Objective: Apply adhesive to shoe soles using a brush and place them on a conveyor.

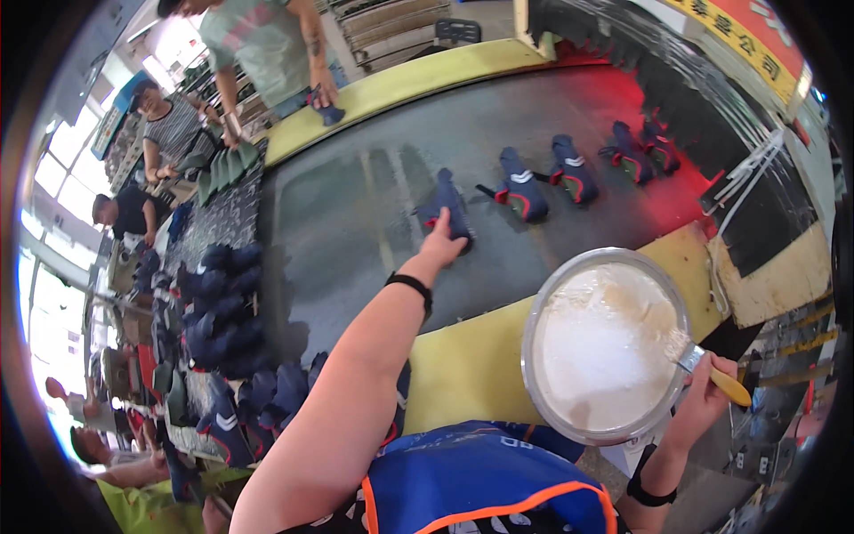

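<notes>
Grey worktop (325, 245), navy shoe (447, 189) under left fingers (442, 219), grip unclear, right fingers (701, 381) holding brush (691, 358)

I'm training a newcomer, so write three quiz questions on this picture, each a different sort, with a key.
1. Multiple choice: what does the right hand hold?
a) scissors
b) a brush
c) a cloth

2. True or false: the left hand is at a dark blue piece that lies on the dark work surface.

3. Short answer: what colour is most of the substance in the round tub?

Key:
1. b; its handle is yellow.
2. True; the fingers are at the end of the piece nearer the person.
3. White.
</notes>
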`<state>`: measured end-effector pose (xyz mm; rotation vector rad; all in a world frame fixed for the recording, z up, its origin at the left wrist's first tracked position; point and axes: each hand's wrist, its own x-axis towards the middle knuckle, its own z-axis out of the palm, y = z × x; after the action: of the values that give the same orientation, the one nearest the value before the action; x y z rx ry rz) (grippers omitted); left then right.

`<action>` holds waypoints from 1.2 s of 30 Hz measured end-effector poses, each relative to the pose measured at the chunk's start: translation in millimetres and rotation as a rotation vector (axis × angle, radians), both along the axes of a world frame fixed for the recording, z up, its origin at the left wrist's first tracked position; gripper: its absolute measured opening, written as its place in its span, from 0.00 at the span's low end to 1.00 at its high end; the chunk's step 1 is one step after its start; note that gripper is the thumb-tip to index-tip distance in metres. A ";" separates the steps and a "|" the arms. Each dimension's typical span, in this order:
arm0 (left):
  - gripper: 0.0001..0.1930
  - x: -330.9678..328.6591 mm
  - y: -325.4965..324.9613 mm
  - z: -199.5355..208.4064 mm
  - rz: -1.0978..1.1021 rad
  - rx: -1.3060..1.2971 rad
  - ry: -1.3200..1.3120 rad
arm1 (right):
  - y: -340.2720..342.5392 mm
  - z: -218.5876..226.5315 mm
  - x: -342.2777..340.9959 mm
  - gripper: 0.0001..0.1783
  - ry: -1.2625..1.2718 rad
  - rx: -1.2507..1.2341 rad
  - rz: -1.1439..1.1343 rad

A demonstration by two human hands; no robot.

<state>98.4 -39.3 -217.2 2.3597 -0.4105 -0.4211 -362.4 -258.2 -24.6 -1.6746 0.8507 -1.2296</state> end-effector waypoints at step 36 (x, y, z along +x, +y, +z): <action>0.30 -334.3 172.6 379.8 -1.416 -1.304 0.535 | 83.6 104.6 26.9 0.09 -0.286 -0.212 -0.088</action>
<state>-236.0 133.3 162.6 0.3921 -1.4650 -0.9469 -335.5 -174.6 80.0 -1.5849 0.6418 -1.6225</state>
